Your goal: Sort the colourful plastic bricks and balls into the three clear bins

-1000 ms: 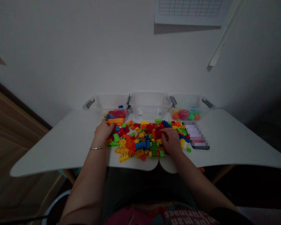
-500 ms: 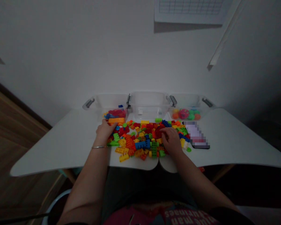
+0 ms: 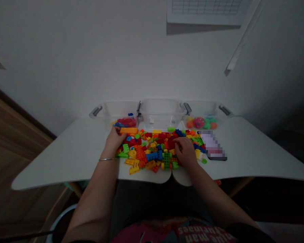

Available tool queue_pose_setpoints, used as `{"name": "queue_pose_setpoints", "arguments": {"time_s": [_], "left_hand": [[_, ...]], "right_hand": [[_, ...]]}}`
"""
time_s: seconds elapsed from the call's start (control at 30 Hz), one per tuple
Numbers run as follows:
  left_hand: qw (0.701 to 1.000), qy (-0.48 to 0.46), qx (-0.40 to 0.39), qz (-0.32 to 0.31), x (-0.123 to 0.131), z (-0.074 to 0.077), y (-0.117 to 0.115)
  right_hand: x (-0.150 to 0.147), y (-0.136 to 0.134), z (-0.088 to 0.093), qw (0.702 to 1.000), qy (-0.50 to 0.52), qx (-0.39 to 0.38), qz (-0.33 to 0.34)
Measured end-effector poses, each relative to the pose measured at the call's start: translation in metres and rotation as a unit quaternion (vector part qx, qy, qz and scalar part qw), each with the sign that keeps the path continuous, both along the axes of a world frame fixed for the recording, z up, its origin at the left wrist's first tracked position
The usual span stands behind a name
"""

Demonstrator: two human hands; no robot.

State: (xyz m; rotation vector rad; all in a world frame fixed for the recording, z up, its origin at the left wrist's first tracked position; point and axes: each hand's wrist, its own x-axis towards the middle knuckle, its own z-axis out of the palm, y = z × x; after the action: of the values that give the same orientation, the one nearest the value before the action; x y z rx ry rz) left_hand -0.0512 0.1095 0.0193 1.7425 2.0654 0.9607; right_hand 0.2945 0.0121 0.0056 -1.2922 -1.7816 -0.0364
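Note:
Loose toy building blocks (image 3: 152, 156) in many colours lie heaped on the white table. My left hand (image 3: 113, 140) is at the heap's left edge, thumb and fingers closed about the left end of a long orange block (image 3: 129, 130). Over the right part of the pile is my right hand (image 3: 186, 151), its fingers bent and drawn together. The fingertips meet the pile beside a dark red block (image 3: 171, 143); whatever they pinch is hidden.
Three clear plastic bins stand along the wall: the left bin (image 3: 119, 109) holds red and blue pieces, the middle bin (image 3: 162, 107) shows bare walls, the right bin (image 3: 201, 107) holds coloured balls. A phone (image 3: 214, 145) lies right of the pile on the white table (image 3: 255, 152).
My left hand and the long orange block have shifted slightly to the right. My right hand has stayed in place.

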Motion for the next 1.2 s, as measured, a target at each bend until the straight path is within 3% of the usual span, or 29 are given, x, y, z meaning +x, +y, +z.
{"name": "queue_pose_setpoints", "arguments": {"time_s": [0.13, 0.27, 0.4, 0.73, 0.87, 1.07, 1.2], "left_hand": [[0.997, 0.069, 0.028, -0.025, 0.006, 0.008, -0.007], [0.994, 0.111, -0.006, -0.022, 0.011, 0.015, -0.012], [0.995, 0.097, -0.013, -0.021, 0.013, 0.017, -0.012], [0.996, 0.048, 0.055, -0.055, 0.006, 0.016, -0.01], [0.997, 0.001, 0.041, -0.07, 0.011, 0.025, -0.013], [0.985, -0.063, 0.13, -0.091, 0.025, 0.044, -0.023], [0.978, -0.049, 0.178, -0.092, 0.038, 0.052, -0.038]], "right_hand": [[0.0, -0.001, 0.001, 1.0, 0.0, -0.006, -0.001], [0.0, 0.0, 0.0, 1.0, -0.003, -0.008, -0.001], [0.001, 0.001, -0.001, 1.0, -0.003, -0.005, 0.002], [0.001, 0.0, -0.001, 1.0, -0.001, -0.006, 0.002], [0.0, 0.0, -0.001, 1.0, 0.0, -0.005, 0.002], [0.0, 0.0, 0.0, 1.0, 0.0, -0.006, 0.004], [0.0, 0.0, 0.002, 1.0, -0.01, -0.006, 0.009]]}}
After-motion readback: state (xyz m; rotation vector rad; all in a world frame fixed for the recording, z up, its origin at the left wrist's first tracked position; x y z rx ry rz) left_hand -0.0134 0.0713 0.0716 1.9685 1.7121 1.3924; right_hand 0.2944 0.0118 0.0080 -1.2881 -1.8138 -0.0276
